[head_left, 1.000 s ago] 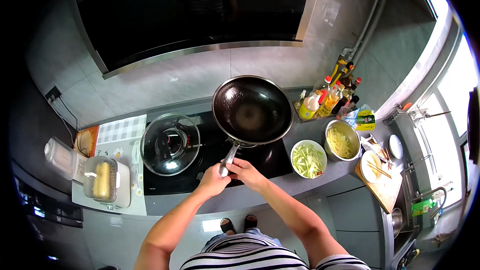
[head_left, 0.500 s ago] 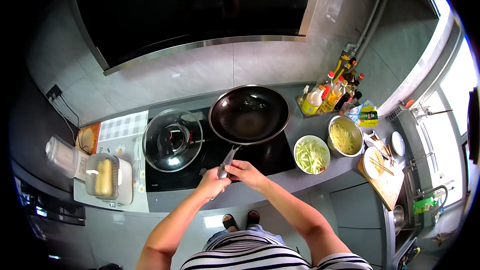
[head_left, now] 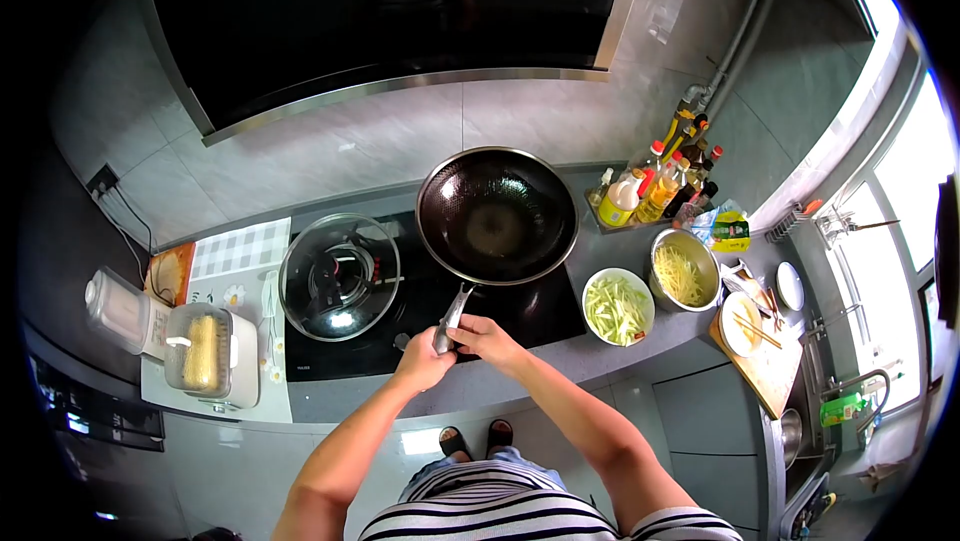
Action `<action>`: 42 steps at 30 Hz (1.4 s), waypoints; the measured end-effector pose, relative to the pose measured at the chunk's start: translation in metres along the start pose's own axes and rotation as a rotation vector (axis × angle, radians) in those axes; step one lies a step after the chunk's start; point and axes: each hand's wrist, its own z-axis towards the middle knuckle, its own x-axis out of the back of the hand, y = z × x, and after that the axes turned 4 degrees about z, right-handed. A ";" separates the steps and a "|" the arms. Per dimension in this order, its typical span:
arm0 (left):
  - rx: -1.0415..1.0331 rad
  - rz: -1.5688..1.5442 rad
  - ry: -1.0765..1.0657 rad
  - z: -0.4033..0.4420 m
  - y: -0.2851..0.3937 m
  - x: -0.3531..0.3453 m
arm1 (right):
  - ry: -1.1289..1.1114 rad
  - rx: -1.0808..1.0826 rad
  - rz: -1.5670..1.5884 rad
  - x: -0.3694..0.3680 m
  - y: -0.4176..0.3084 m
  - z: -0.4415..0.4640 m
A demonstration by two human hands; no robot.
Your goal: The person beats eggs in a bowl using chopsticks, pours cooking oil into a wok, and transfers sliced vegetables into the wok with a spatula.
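Note:
A dark wok point(head_left: 497, 216) is over the right side of the black glass cooktop point(head_left: 345, 361), its inside turned partly towards me. Its grey handle point(head_left: 455, 313) points back at my body. My left hand point(head_left: 424, 365) is wrapped round the end of that handle. From the right, my right hand point(head_left: 486, 339) closes on the same handle with fingers and thumb. A little liquid or sheen shows at the wok's bottom. Whether the wok's base touches the cooktop is hidden. To the left, a glass lid point(head_left: 340, 277) lies over the other burner.
Right of the cooktop are a bowl of sliced green vegetable point(head_left: 618, 307), a metal bowl of pale shreds point(head_left: 684, 275) and a cutting board point(head_left: 762, 371) bearing a bowl and chopsticks. Several bottles point(head_left: 660, 191) stand behind. A noodle-filled container point(head_left: 203, 353) is at left.
The wok's far rim has risen and its inside faces me more. Both hands stay on the handle, which stands a little steeper. The whole view has shifted slightly.

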 end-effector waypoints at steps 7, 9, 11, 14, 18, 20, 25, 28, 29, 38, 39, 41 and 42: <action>0.044 0.018 -0.035 0.007 -0.011 0.009 | 0.002 -0.025 -0.004 -0.003 0.010 0.009; 0.026 0.007 -0.047 0.008 -0.016 0.012 | 0.003 -0.027 0.003 -0.007 0.008 0.010; -0.015 -0.005 -0.048 0.011 -0.026 0.015 | -0.016 -0.019 -0.002 -0.006 0.013 0.015; -0.029 0.005 -0.087 0.016 -0.027 0.024 | 0.009 -0.022 -0.043 -0.012 0.008 0.015; 0.030 0.000 -0.152 0.017 -0.016 0.043 | 0.044 -0.076 -0.036 -0.013 0.002 0.019; 0.056 0.002 -0.192 0.019 -0.015 0.053 | 0.084 -0.085 -0.040 -0.009 0.003 0.019; 0.078 0.065 -0.261 0.028 -0.018 0.071 | 0.200 -0.123 -0.031 -0.008 0.003 0.010; 0.003 0.192 -0.186 0.026 -0.014 0.076 | 0.234 -0.139 -0.032 -0.011 0.005 0.006; -0.080 0.267 -0.110 0.023 -0.011 0.075 | 0.245 -0.144 -0.033 -0.012 0.005 0.004; -0.675 0.443 0.263 0.011 0.025 0.053 | 0.471 0.145 0.198 0.002 0.017 -0.005; -0.703 0.417 0.261 0.011 0.029 0.048 | 0.551 0.205 0.260 0.001 0.015 -0.006; -0.759 0.409 0.243 0.012 0.034 0.036 | 0.652 0.229 0.267 0.002 0.010 -0.016; -0.786 0.405 0.234 0.012 0.037 0.029 | 0.702 0.239 0.271 0.005 0.009 -0.023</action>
